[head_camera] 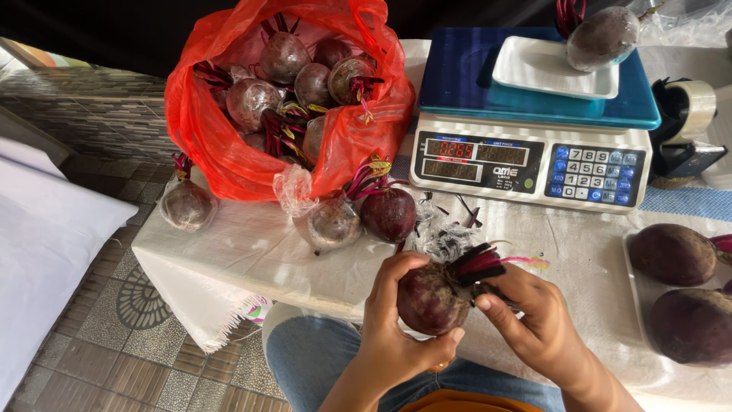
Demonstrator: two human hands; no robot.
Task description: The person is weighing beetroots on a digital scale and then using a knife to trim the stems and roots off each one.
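My left hand cups a dark red beetroot from below and the left, just over the table's front edge. My right hand pinches the beetroot's trimmed purple stems at its top. Behind them, a bare beetroot and a plastic-wrapped beetroot lie on the white cloth. A red plastic bag full of several beetroots stands open at the back left.
A digital scale with a white tray holds one beetroot. Two beetroots lie on a tray at the right edge. A wrapped beetroot sits at the table's left corner. A tape dispenser stands right of the scale.
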